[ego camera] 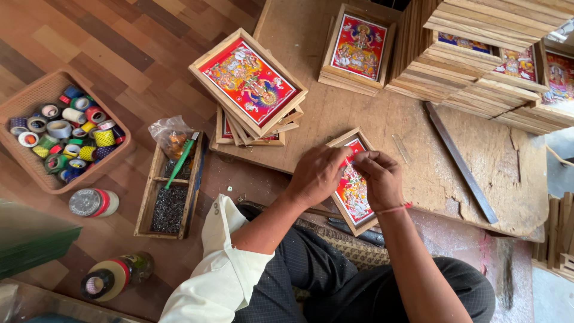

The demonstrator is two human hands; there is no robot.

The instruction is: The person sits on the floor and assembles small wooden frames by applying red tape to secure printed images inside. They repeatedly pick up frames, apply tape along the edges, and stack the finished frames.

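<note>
Wooden board (pixel 418 137), worn and pale, lies flat on the floor (pixel 107 42) and serves as the tabletop, filling the upper right of the view. At its 1 o'clock corner rise tall frame stacks (pixel 478 54), some showing bright pictures at their edges. At 11 o'clock a fanned pile (pixel 251 84) of framed prints sits with a red print on top, and at 12 o'clock a smaller pile (pixel 359 48) lies just beside the tall stacks. A long metal bar (pixel 460 161) lies slantwise at 3 o'clock.

Off the board at 9 o'clock, a basket (pixel 24 101) holds many coloured tape rolls. Nearer, a wooden tray (pixel 170 191) holds dark nails, a green-handled tool and a plastic bag. Two more tape rolls (pixel 104 278) stand on the floor at 7 o'clock.

At the board's 6 o'clock edge lies the frame (pixel 353 200), a small wood-edged red print, tilted and partly over the edge toward the person's lap. The left hand (pixel 317 174) rests curled on its upper left part, fingers bent onto the print. The right hand (pixel 381 179) sits on the upper right, fingers pinched together near the top edge; whether they grip anything small I cannot tell.
</note>
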